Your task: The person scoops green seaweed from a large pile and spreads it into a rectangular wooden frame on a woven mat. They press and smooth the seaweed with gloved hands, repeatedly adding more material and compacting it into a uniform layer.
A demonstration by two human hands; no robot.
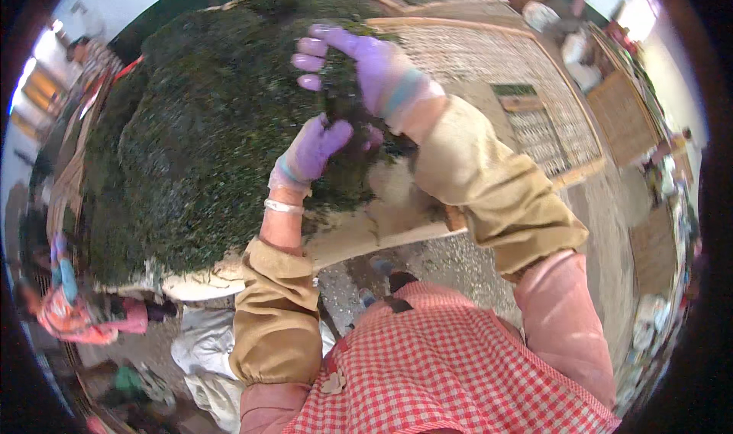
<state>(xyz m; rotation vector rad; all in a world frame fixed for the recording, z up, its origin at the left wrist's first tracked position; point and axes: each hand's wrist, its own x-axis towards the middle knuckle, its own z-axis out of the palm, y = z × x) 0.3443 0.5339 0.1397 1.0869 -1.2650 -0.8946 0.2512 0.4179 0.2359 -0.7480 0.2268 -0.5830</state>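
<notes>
A large heap of dark green leafy material lies on a pale cloth before me. My right hand, in a purple glove, is curled round a dark green clump of the same stuff at the heap's right part. Below and left of it, my left hand, also in a purple glove, is held with thumb raised at the clump's lower edge; whether its fingers grip any of it is blurred and partly hidden. Both forearms wear tan sleeve covers.
A wood-framed slatted tray lies at the right, with a small framed piece on it. Co-workers are at the left edge, one in orange, another in a checked shirt. White sacks lie on the floor.
</notes>
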